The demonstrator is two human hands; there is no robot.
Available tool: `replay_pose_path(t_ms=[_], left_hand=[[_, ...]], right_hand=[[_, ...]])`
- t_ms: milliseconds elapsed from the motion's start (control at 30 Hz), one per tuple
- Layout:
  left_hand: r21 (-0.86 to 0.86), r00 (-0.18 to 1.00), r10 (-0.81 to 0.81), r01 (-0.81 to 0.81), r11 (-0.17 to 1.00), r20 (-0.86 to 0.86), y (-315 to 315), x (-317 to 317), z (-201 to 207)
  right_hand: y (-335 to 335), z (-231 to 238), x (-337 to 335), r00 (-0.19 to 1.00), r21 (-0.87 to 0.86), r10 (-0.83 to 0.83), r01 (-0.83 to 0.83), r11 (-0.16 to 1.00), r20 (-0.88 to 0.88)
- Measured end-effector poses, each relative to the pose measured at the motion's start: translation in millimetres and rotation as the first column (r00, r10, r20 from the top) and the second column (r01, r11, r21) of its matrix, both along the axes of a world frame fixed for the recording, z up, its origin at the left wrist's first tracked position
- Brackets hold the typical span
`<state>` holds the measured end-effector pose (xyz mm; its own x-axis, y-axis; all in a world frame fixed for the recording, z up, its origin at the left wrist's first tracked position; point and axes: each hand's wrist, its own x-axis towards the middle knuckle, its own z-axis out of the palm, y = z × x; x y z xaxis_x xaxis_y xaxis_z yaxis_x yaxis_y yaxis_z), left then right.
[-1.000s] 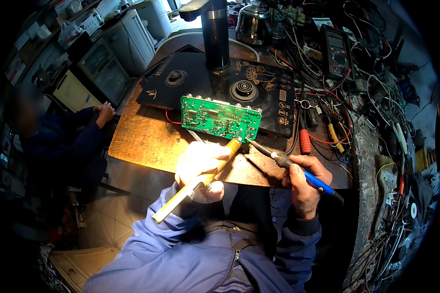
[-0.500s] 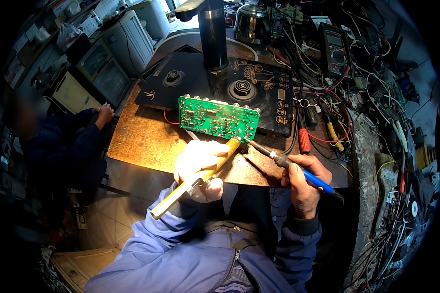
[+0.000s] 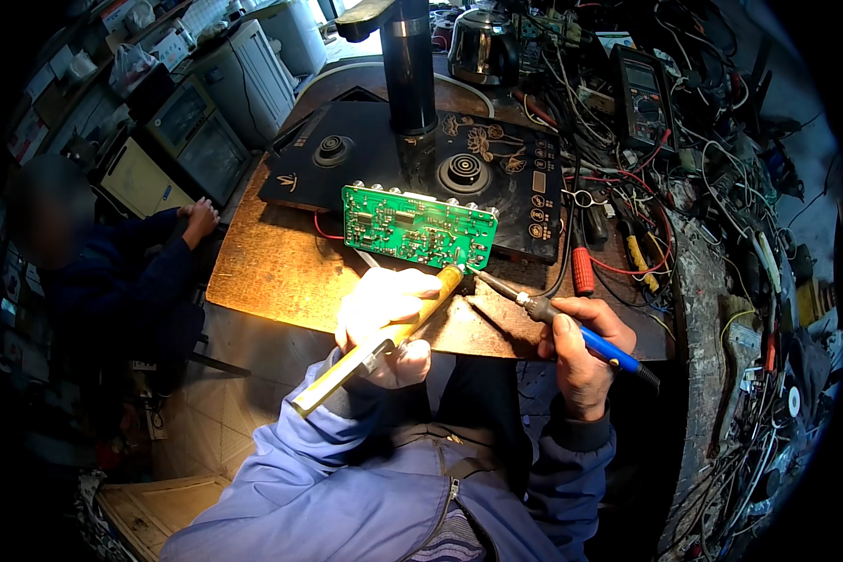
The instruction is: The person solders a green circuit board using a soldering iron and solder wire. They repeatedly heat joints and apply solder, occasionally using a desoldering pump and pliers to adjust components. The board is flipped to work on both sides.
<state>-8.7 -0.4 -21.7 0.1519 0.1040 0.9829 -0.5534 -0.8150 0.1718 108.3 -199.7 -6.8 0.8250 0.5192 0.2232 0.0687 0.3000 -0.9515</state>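
Observation:
My left hand (image 3: 379,314), brightly lit, is closed around a slim yellow tube-shaped tool (image 3: 332,382). Its upper end touches or nearly touches the lower right edge of a green circuit board (image 3: 412,225). In my right hand (image 3: 585,351) is a soldering iron (image 3: 601,345) with a blue handle, held like a pen. The iron's tip meets the board's lower right corner, close to the tube's end; exact contact is too small to tell. The board stands tilted with its component side facing me, in front of a black double-burner cooktop (image 3: 393,178). A red wire shows behind its left side.
The wooden table (image 3: 262,281) bears the cooktop, with a black upright column (image 3: 408,84) on it. A glass kettle (image 3: 483,47) stands behind. On the right lie a multimeter (image 3: 642,94), a red-handled tool (image 3: 583,270) and tangled cables. Another person (image 3: 112,272) sits at left, hands together.
The yellow tube-shaped tool has shifted very slightly toward the right. The soldering iron and the board hold nearly still. The seated person's head has moved a little.

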Motion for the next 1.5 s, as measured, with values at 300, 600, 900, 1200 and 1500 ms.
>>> replay_pose_path(t_ms=[300,600,900,1200,1500], left_hand=[[0.031,1.000,0.018,-0.018,0.999,-0.015,-1.1,1.8,-0.8],[0.051,0.999,0.003,-0.001,0.999,-0.040,0.1,2.5,2.3],[0.071,0.989,0.051,-0.041,0.997,-0.139,-5.9,3.4,13.6],[0.166,0.975,0.140,-0.112,0.980,-0.172,-16.6,17.2,31.2],[-0.195,0.959,0.281,-0.272,0.942,0.022,-11.0,-10.8,52.8]], right_hand=[[-0.2,-0.3,0.5,1.000,-0.014,-0.008,0.008,1.000,0.018],[0.6,0.2,0.0,1.000,-0.010,-0.012,0.012,1.000,-0.005],[-1.8,-5.8,-1.6,0.997,0.121,-0.071,0.070,0.990,0.002],[-1.1,-6.5,-2.9,0.993,0.201,-0.116,0.120,0.972,-0.033],[2.7,-10.7,-1.4,0.990,0.235,-0.139,0.141,0.962,-0.023]])
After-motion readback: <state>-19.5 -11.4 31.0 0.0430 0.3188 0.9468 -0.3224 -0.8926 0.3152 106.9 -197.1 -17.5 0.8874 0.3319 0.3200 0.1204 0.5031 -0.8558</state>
